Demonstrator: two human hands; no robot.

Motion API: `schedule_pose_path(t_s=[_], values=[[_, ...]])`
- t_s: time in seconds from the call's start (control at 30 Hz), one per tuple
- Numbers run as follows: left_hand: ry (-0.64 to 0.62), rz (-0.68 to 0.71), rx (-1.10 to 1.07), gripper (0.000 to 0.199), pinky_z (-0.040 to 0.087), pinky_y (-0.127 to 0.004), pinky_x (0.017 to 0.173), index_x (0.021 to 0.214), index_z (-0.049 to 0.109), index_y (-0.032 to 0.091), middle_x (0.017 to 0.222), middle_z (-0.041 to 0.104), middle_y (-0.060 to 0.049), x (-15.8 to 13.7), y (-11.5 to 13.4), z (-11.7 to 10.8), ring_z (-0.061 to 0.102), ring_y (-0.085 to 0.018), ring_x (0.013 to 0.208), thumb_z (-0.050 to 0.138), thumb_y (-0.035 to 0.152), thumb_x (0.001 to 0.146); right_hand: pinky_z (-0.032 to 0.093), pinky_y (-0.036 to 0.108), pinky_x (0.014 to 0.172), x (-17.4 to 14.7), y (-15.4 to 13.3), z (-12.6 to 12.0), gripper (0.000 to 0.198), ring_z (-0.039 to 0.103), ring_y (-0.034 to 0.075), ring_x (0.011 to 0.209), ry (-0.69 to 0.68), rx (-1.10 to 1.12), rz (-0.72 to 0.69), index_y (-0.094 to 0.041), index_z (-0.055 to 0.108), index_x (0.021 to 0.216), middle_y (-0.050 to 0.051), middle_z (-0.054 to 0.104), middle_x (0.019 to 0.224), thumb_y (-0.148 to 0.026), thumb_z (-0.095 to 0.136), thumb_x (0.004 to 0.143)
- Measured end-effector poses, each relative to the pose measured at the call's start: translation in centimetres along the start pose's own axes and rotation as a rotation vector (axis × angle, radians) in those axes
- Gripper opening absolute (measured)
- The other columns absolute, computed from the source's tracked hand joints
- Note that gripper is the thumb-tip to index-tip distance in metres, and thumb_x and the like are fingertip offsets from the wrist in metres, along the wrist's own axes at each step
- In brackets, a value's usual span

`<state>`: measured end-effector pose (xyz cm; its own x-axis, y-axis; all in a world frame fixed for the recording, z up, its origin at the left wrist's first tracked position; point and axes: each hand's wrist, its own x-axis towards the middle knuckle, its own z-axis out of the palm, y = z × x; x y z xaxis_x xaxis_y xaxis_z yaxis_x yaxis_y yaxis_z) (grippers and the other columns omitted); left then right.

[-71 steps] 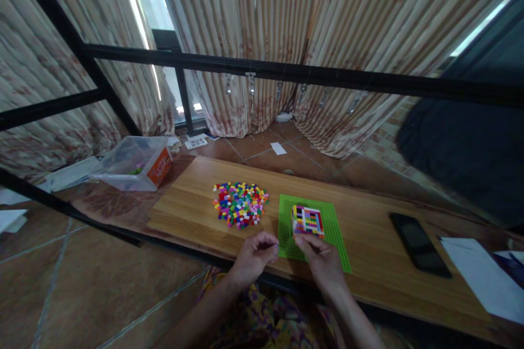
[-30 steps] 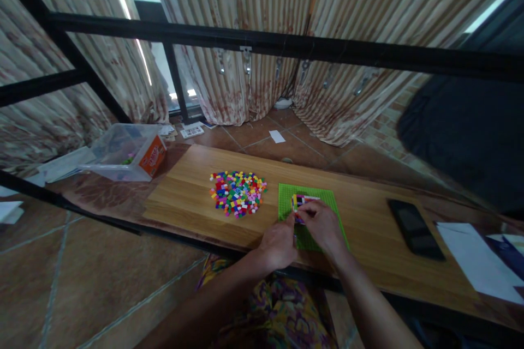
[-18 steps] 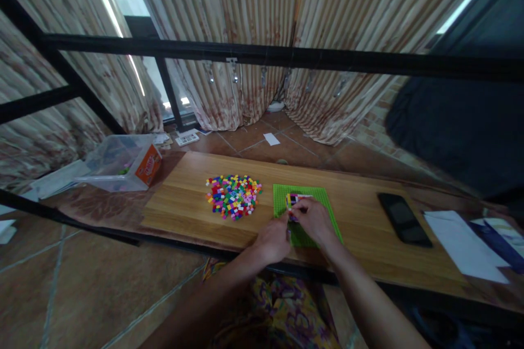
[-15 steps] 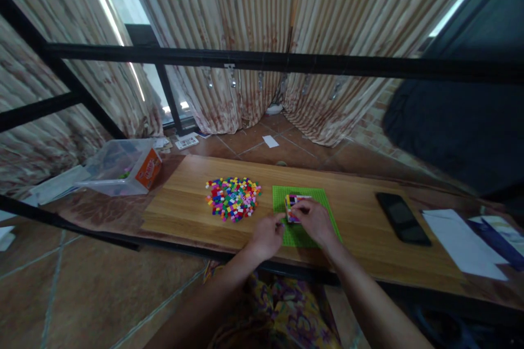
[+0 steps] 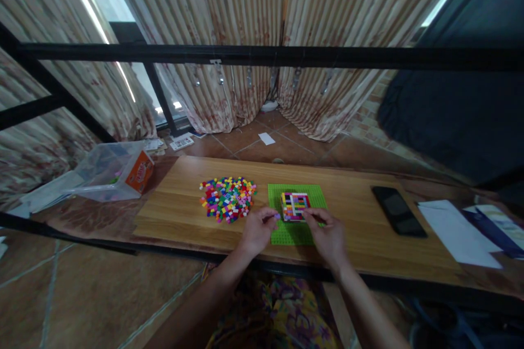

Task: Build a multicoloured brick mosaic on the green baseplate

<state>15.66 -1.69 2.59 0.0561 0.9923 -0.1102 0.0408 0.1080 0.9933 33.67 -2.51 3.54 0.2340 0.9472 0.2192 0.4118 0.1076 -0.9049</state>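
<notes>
A small block structure (image 5: 291, 208) of multicoloured toy bricks stands on the green baseplate (image 5: 287, 237), its top showing rows of bricks with white ones between. At the structure's left, my left hand (image 5: 257, 230) pinches a small lilac brick (image 5: 277, 216) between thumb and forefinger, apart from the structure. My right hand (image 5: 328, 232) is at the structure's right side, thumb and forefinger close together by its edge. What lies between those right fingertips, if anything, is too small to make out. Left of the baseplate is a loose pile of coloured bricks (image 5: 228, 200).
A black phone (image 5: 399, 211) lies on the wooden board (image 5: 352, 196) at the right, with white papers (image 5: 456, 234) beyond it. A clear plastic box (image 5: 107, 172) with an orange label stands at the left. A black metal rail (image 5: 254, 55) crosses beyond the table.
My right hand has drawn back to the right from over the structure, uncovering its top. My left hand has shifted slightly left, and its lilac brick shows more clearly. The view has shifted slightly.
</notes>
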Motion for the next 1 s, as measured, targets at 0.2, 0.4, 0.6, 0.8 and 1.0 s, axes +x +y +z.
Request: schedule_pose_path(t_s=[0.2,0.4,0.6,0.8,1.0], values=[[0.011,0.192,0.394,0.016,0.050,-0.027,0.075,0.084,0.068,0.019,0.082,0.069,-0.003,-1.6,0.4,-2.8,0.062,-0.015,0.077,0.052,0.018,0.083,0.048,0.036,0.080,-1.1,-0.4,0.1,0.031,0.064,0.022,0.085,-0.014,-0.063,-0.022,-0.020,0.070,0.084,0.007,0.070,0.089,-0.048,0.058,0.081],[0.099,0.208,0.751,0.021,0.047,-0.029,0.083,0.093,0.068,0.022,0.095,0.069,-0.004,-4.2,-0.3,-6.9,0.062,-0.017,0.091,0.049,0.017,0.087,0.048,0.034,0.080,-4.0,-2.2,3.9,0.021,0.062,0.020,0.085,-0.321,-0.123,-0.222,-0.023,0.067,0.082,0.005,0.067,0.087,-0.035,0.051,0.088],[0.215,0.209,0.874,0.021,0.048,-0.028,0.081,0.095,0.066,0.022,0.096,0.067,-0.005,-4.7,-1.3,-8.9,0.063,-0.017,0.089,0.046,0.020,0.090,0.046,0.031,0.075,-3.4,-2.9,9.2,0.021,0.061,0.019,0.081,-0.394,-0.301,-0.295,-0.021,0.066,0.085,0.006,0.065,0.085,-0.019,0.046,0.088],[0.288,0.256,0.832,0.020,0.049,-0.027,0.079,0.101,0.064,0.021,0.096,0.066,-0.006,-4.4,-1.9,-9.2,0.063,-0.017,0.087,0.048,0.018,0.089,0.045,0.030,0.079,-1.0,-2.9,11.9,0.023,0.060,0.019,0.086,-0.424,-0.343,-0.331,-0.021,0.067,0.092,0.006,0.065,0.090,-0.013,0.046,0.087],[0.266,0.291,0.794,0.020,0.050,-0.027,0.081,0.103,0.062,0.021,0.097,0.065,-0.006,-4.6,-2.1,-9.5,0.063,-0.017,0.089,0.049,0.016,0.088,0.045,0.029,0.077,-0.6,-2.9,12.9,0.023,0.059,0.018,0.084,-0.449,-0.370,-0.353,-0.021,0.068,0.091,0.006,0.065,0.093,-0.015,0.046,0.088]])
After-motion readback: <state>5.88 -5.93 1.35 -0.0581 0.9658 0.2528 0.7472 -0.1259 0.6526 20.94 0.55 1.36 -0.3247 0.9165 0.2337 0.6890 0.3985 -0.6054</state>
